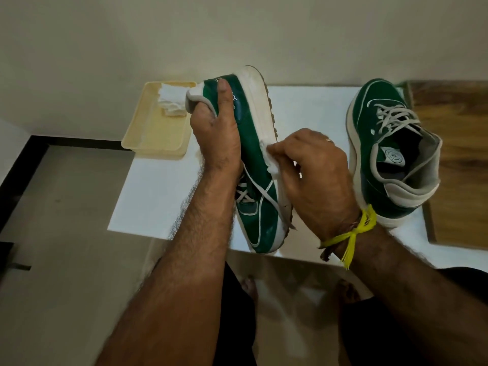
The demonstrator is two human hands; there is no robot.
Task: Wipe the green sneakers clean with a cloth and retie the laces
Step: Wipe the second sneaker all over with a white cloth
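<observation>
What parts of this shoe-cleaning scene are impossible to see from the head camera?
- Held sneaker: its far side and opening, hidden by the left hand.
- Cloth: mostly covered by the right hand.
- Other sneaker: sole faces the table.
- Tray: the white wad's material is too blurred to tell.

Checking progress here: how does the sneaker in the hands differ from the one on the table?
The held sneaker is tipped on its side, gripped at the heel by the left hand and wiped by the right hand with a cloth. The other sneaker sits upright, untouched. Both are green with loose laces.
</observation>
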